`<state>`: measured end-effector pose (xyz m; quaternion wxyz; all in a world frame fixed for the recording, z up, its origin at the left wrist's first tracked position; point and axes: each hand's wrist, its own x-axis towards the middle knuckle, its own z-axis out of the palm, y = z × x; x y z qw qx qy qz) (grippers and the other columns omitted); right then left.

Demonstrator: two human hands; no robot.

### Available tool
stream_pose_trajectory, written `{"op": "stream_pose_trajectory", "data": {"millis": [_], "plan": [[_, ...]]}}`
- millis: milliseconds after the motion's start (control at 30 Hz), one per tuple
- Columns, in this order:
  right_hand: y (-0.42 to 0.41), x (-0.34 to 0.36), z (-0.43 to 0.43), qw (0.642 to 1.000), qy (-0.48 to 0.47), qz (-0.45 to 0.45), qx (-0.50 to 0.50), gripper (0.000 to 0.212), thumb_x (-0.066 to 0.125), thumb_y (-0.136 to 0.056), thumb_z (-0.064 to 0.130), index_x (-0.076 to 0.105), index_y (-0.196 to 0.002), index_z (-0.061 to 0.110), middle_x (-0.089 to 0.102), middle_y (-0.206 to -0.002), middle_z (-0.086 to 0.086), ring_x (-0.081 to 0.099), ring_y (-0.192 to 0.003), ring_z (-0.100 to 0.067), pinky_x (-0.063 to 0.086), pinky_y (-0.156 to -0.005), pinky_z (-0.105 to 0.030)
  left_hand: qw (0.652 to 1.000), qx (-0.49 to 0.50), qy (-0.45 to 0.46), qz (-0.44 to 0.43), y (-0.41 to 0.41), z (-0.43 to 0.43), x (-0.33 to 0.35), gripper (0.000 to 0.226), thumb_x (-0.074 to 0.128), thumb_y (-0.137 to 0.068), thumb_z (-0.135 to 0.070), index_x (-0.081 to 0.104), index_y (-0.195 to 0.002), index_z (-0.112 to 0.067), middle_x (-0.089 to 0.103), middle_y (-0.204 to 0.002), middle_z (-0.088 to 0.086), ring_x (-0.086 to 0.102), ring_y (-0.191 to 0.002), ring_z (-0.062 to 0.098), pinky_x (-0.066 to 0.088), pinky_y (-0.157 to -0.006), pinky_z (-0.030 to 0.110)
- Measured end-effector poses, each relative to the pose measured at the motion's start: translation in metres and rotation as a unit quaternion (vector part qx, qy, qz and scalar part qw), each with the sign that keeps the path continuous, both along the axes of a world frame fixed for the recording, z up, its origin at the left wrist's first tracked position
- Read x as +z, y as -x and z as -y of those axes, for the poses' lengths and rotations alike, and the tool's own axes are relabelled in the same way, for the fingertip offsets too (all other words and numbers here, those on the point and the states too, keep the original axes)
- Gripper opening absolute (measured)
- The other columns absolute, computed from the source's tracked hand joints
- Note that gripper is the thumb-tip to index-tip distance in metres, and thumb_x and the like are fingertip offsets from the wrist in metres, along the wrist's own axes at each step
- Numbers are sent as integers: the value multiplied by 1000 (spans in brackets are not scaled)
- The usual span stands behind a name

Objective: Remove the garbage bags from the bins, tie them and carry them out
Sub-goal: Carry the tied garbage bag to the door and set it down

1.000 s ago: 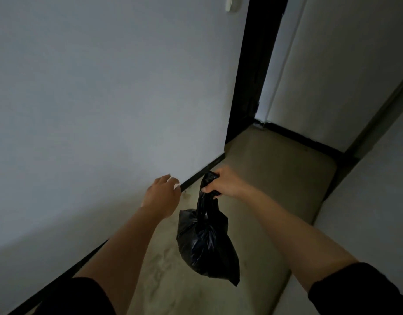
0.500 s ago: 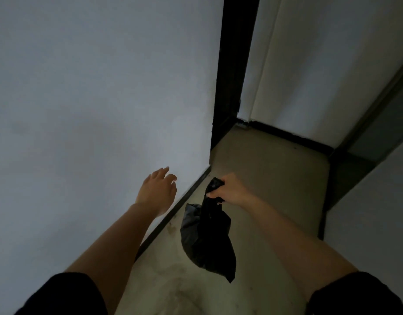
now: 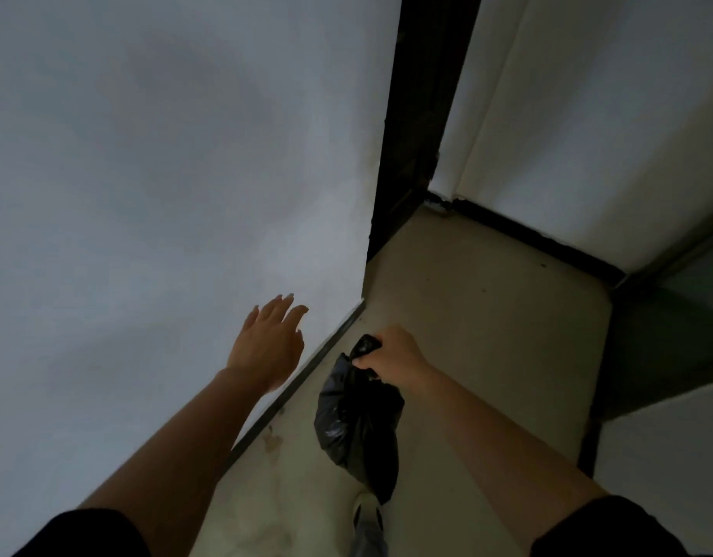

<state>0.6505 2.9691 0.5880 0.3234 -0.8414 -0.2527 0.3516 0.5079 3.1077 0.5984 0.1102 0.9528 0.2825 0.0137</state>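
A plain white wall (image 3: 145, 195) fills the left. A black door frame (image 3: 411, 134) stands far, beyond the beige floor (image 3: 487, 315).

A dim, narrow corridor: a pale grey wall (image 3: 165, 174) runs along the left to a black door frame (image 3: 419, 114). The beige floor (image 3: 487, 315), stained near the left edge, meets a white far wall (image 3: 608, 114) edged with black skirting (image 3: 527, 231).

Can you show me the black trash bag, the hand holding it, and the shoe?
black trash bag (image 3: 356, 432), head view, its bulging middle.
right hand (image 3: 395, 357), head view, back of hand.
shoe (image 3: 364, 513), head view, its toe.
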Motion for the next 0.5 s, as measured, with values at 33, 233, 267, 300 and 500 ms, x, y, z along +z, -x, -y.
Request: {"op": "stream_pose_trajectory", "data": {"millis": [33, 233, 267, 300, 500], "plan": [[-17, -7, -11, 1000, 10, 8, 15, 21, 75, -75, 14, 62, -72, -2, 64, -74, -15, 63, -69, -21, 47, -59, -26, 1000, -1, -7, -1, -19, -9, -7, 48, 32, -102, -30, 24, -149, -23, 13, -160, 3, 7, -148, 20, 4, -119, 38], [-83, -60, -54, 997, 40, 33, 59, 42, 71, -80, 13, 40, -52, 15, 46, -53, 1, 43, -49, -6, 27, -43, -16, 993, -54, -102, -6, -80, -61, -47, 51, 42, -98, -25, 32, -147, -17, 16, -158, 10, 8, -147, 25, 1, -118, 42], [-92, -75, -61, 997, 39, 30, 59, 44, 70, -81, 13, 38, -51, 17, 44, -52, 2, 41, -48, -6, 26, -43, -17, 991, -57, -121, -12, -87, -72, -57, 50, 46, -96, -24, 36, -145, -16, 20, -157, 12, 11, -146, 26, 4, -118, 44], [-99, -86, -67, 997, 41, 29, 56, 47, 69, -82, 12, 35, -51, 17, 41, -50, 1, 38, -46, -8, 25, -44, -20, 989, -59, -135, -24, -92, -81, -66, 50, 49, -95, -24, 40, -143, -14, 22, -156, 13, 14, -146, 27, 6, -118, 46], [-142, -170, -100, 998, 44, 39, 10, 49, 65, -84, 11, 32, -47, 16, 37, -46, 0, 33, -44, -12, 21, -42, -21, 966, -106, -219, -91, -130, -141, -139, 56, 60, -87, -25, 44, -140, -10, 24, -154, 17, 13, -145, 29, -2, -116, 45]]}}
